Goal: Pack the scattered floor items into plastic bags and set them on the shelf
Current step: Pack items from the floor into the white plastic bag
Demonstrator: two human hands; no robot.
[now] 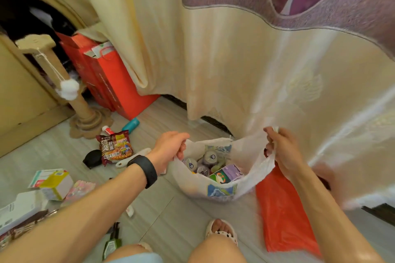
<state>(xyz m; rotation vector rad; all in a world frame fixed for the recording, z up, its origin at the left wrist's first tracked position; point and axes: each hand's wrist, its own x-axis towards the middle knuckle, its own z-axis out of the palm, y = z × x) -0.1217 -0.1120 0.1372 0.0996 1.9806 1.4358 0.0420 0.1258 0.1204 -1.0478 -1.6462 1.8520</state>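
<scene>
A white plastic bag (196,186) stands on the floor in front of me, its mouth held wide. My left hand (168,149) grips the bag's left handle. My right hand (282,151) pinches the right handle, lifted slightly. Inside the bag lie several purple-white cans (210,159) and a purple and green carton (227,175). A flat red plastic bag (284,215) lies on the floor to the right. Scattered to the left are a noodle packet (115,147), a black round object (93,158), a teal bottle (130,125) and small boxes (56,184).
A cream and purple curtain (235,60) hangs just behind the bag. Red gift bags (106,79) lean against it at the left, beside a cat scratching post (83,117) and a beige cabinet (19,96). A green bottle (112,243) lies by my knees. My sandalled foot (221,231) is near.
</scene>
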